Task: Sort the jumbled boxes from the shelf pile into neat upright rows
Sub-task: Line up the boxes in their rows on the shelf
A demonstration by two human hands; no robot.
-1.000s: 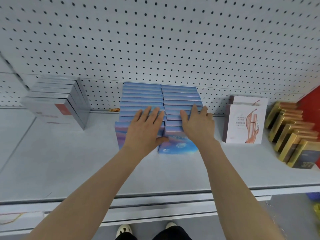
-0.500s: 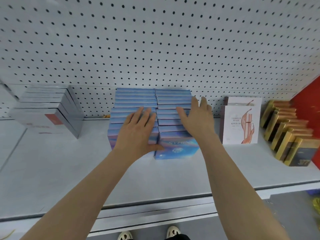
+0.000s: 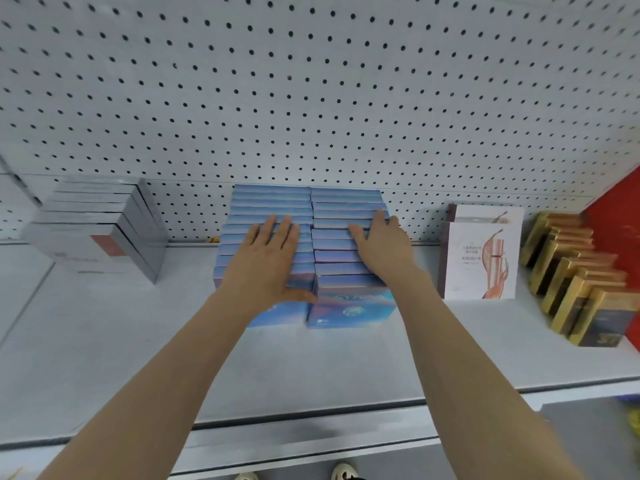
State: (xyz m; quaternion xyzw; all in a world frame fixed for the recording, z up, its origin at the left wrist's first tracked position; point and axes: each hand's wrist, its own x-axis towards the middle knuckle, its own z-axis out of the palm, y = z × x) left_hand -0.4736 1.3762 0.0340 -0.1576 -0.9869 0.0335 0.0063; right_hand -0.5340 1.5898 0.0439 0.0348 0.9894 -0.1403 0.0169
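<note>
right hand (image 3: 381, 251) slid rightward, blue boxes (image 3: 346, 209) unmoved

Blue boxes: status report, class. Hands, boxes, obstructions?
Left hand and right hand flat, open, atop blue boxes. Two upright rows, back to pegboard. Nothing in the way.

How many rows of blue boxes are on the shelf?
2, side by side at the middle of the shelf: the left row under the left hand, the right row under the right hand. None seem hidden.
</note>
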